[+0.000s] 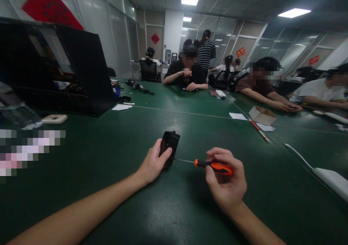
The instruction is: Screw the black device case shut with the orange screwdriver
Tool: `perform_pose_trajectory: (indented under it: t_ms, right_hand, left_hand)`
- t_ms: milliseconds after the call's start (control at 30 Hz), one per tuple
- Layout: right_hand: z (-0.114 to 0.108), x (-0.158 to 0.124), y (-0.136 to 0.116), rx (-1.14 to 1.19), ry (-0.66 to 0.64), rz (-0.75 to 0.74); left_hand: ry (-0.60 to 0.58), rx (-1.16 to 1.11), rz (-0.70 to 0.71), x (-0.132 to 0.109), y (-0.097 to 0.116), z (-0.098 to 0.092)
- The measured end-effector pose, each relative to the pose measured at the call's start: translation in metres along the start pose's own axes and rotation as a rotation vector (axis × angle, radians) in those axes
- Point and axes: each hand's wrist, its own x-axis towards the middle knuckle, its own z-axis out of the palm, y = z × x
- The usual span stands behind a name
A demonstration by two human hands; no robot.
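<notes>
My left hand (154,162) grips a small black plastic box (171,142) with a tab at its top end, thumb across its face. In my right hand (230,179) is a screwdriver (221,168) with an orange and black handle, held between thumb and fingers. Its thin metal shaft points left, and the tip meets or lies very near the box's right edge; I cannot tell whether it sits in a screw. Both hands are over the green table (163,208).
A large black open case (81,70) stands at the left, with a clear bottle (19,107) and a pale oval object (55,119) near it. A cardboard box (262,115), papers and a white power strip (330,181) lie to the right. Several people sit around the table.
</notes>
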Motion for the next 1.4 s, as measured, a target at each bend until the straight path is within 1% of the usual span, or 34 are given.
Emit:
perform_pose_trajectory:
  t_ms: [67,133,300,433,500,667,867,933,1067,1200,1267,1400]
  right_hand:
    - [0.000,0.000,0.001,0.026,-0.051,-0.031]
    - [0.000,-0.001,0.002,0.038,-0.069,-0.037]
    - [0.003,-0.006,0.002,0.030,-0.032,0.043]
    - [0.002,-0.011,0.006,0.070,-0.100,0.010]
    - [0.003,-0.012,0.007,0.073,-0.109,0.004]
    - [0.006,-0.013,0.006,0.028,-0.095,-0.012]
    - [0.003,-0.012,0.006,0.020,-0.150,-0.053]
    - [0.002,-0.010,0.006,-0.005,-0.132,-0.057]
    - [0.004,-0.007,0.002,0.006,-0.043,-0.040]
    - [0.004,-0.005,-0.002,-0.006,0.017,-0.048]
    - [0.003,-0.005,-0.002,-0.016,0.014,-0.070]
    - [0.002,-0.005,-0.001,-0.016,-0.034,-0.108]
  left_hand:
    - [0.000,-0.033,-0.024,0.001,-0.001,0.000]
    - [0.006,-0.060,-0.026,0.002,-0.002,-0.001]
    - [0.001,-0.083,-0.029,0.007,-0.004,-0.003]
    - [-0.045,-0.155,-0.050,0.007,-0.006,-0.007]
    - [-0.071,-0.188,-0.066,0.008,-0.007,-0.008]
    - [-0.072,-0.270,-0.090,0.010,-0.007,-0.009]
    - [-0.089,-0.255,-0.088,0.011,-0.004,-0.009]
    - [-0.096,-0.244,-0.089,0.010,-0.003,-0.009]
    - [-0.096,-0.238,-0.080,0.009,-0.002,-0.008]
    - [-0.099,-0.204,-0.066,0.006,-0.004,-0.005]
    - [-0.096,-0.178,-0.055,0.005,-0.005,-0.003]
    - [-0.072,-0.128,-0.037,0.004,-0.006,-0.002]
